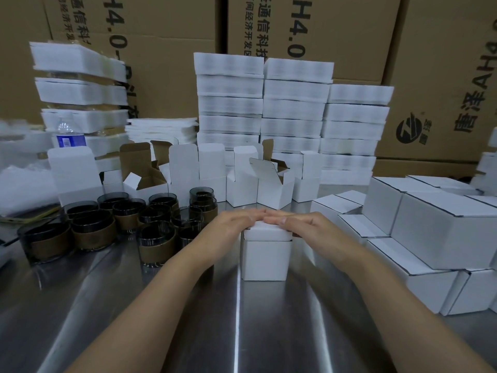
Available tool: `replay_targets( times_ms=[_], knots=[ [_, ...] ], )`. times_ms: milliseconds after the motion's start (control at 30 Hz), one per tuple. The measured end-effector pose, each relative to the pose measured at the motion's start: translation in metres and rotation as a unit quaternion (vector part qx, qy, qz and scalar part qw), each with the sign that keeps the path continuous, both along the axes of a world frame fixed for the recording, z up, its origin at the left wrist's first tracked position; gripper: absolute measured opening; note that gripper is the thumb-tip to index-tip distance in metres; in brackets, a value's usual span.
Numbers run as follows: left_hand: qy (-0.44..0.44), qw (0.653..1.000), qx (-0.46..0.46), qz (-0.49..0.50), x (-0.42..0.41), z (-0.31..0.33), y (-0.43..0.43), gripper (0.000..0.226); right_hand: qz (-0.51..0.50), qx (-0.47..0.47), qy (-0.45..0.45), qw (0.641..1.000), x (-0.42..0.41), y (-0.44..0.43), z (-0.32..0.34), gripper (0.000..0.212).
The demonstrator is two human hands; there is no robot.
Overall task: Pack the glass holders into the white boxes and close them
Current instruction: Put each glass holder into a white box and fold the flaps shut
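A white box (265,254) is stood upright on the steel table (188,319), lid uppermost. Its lid is pressed flat by the left hand (236,224) and right hand (304,224), fingers extended, nothing gripped.

A table (236,319) of brushed metal fills the lower half of the view, its surface throwing back soft, streaky bands of overhead light and showing one bright seam running toward the viewer. Behind the table rises a wall of large brown cardboard cartons (309,28), stacked close together and printed with black Chinese characters, letters and numbers turned sideways. On the carton at the right end of that wall sits a round black logo (408,130). The light is even and cool, with no hard shadows on the table.
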State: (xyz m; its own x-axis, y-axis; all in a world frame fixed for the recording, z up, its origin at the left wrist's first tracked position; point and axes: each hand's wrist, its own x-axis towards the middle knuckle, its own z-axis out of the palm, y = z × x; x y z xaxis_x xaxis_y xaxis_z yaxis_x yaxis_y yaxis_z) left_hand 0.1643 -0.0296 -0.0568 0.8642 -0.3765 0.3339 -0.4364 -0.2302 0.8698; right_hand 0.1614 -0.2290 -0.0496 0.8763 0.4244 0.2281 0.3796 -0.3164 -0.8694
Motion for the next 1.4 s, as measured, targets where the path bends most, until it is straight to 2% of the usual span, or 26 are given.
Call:
replay_targets(
  times_ms=[300,467,700,867,1000,1400],
  knots=[
    [0.004,1.0,0.001,0.007,0.0,0.0,-0.002,0.035,-0.001,-0.005,-0.011,1.0,0.002,0.002,-0.001,0.027],
    [0.015,1.0,-0.011,0.019,-0.001,-0.001,-0.001,0.03,-0.004,0.059,0.071,0.996,0.002,0.0,-0.002,0.025],
    [0.077,0.995,-0.052,0.04,-0.001,-0.002,-0.001,0.031,0.0,0.089,0.117,0.989,0.005,-0.002,-0.003,0.026],
    [0.079,0.994,-0.065,0.021,0.002,-0.004,0.001,0.028,0.012,0.102,0.121,0.987,0.005,-0.001,-0.003,0.025],
    [0.077,0.996,-0.038,0.018,0.005,-0.008,0.002,0.03,0.005,0.081,0.104,0.991,0.004,0.001,-0.004,0.025],
    [0.071,0.997,-0.039,0.003,0.01,-0.012,0.003,0.036,0.001,0.049,0.077,0.996,0.006,-0.001,-0.005,0.026]
  ],
)
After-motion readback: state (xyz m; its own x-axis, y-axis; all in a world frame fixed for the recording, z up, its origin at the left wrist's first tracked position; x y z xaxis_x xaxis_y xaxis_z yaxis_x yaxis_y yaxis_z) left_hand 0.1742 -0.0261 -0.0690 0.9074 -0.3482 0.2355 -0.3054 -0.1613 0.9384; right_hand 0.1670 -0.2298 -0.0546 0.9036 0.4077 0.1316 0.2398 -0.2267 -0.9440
